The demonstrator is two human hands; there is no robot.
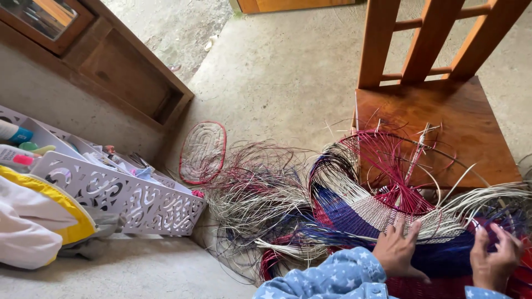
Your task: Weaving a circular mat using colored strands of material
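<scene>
Pressing woven mat (382, 213), left hand (398, 250) and right hand (495, 256) hide its near edge.

Half-woven mat of thin red, blue and pale straw strips (360, 213): fibrous, matt, loose ends wiry. Orange-brown varnished wooden chair (443, 119) behind mat: smooth, slight sheen. Grey concrete floor (288, 72) beyond chair: rough, dull. White fretwork plastic organiser (122, 196) far left of chair: smooth, matt. Blue star-print cloth sleeve (332, 277): soft.

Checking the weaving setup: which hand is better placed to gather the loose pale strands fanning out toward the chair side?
Probably the right hand: it lies nearer the pale strands by the wooden chair. The left hand rests flat on the woven panel.
</scene>
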